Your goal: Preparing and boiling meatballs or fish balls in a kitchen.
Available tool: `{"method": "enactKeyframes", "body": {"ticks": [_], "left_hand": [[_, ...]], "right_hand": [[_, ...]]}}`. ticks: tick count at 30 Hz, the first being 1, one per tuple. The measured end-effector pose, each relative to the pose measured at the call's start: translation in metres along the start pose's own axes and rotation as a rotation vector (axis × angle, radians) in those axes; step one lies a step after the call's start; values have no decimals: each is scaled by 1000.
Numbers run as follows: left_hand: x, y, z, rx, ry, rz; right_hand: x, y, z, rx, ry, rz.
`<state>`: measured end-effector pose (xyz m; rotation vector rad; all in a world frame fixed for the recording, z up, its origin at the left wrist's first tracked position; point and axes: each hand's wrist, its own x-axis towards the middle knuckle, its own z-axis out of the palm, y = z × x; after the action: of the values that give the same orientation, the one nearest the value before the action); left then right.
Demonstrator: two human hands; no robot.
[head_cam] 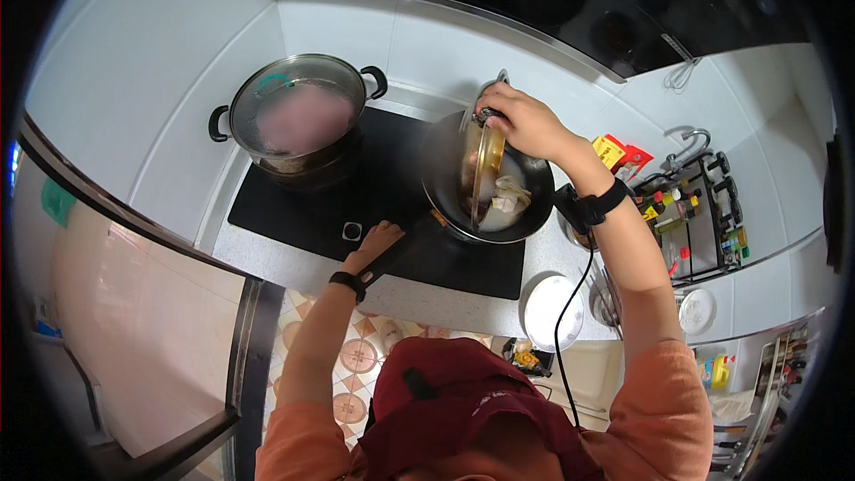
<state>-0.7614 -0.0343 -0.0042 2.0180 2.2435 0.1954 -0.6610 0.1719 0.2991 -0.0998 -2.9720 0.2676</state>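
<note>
My right hand (524, 121) grips the knob of a glass lid (489, 167), which stands nearly on edge over a black wok (444, 190). Cloudy whitish liquid and pale, soft-looking food (511, 197) show in the wok beside the lid. Some of the wok's inside is hidden by the lid and haze. My left hand (375, 240) is closed around the wok's long dark handle (387, 257), near the front of the black cooktop (427, 280). To the left stands a lidded steel pot (304, 164) with two black handles; a blurred pinkish patch covers much of its lid.
A white plate (553, 314) rests at the counter's front edge. Behind my right arm are seasoning packets (618, 155) and a black rack (691, 274) with several bottles. A black cable (561, 347) hangs from my right wrist strap. A range hood (507, 0) overhangs the cooktop.
</note>
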Motion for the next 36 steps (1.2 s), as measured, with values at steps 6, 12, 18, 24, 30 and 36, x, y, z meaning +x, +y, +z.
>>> {"method": "enactKeyframes", "body": {"ticks": [6, 12, 18, 24, 30, 36], "left_hand": [[-21, -11, -23, -92, 107, 179], [-24, -21, -132, -762, 548, -94], [56, 85, -198, -636, 584, -81], [88, 81, -201, -536, 596, -195], [101, 80, -238, -516, 630, -120], [119, 78, -235, -452, 649, -102]], "right_hand": [[1, 9, 2, 40, 28, -30], [-3, 9, -9, 94, 13, -29], [-3, 31, 1, 255, 108, -117], [-7, 50, -2, 290, 188, -75], [-27, 114, -4, 302, 357, 46], [-32, 138, -8, 394, 373, 197]]}}
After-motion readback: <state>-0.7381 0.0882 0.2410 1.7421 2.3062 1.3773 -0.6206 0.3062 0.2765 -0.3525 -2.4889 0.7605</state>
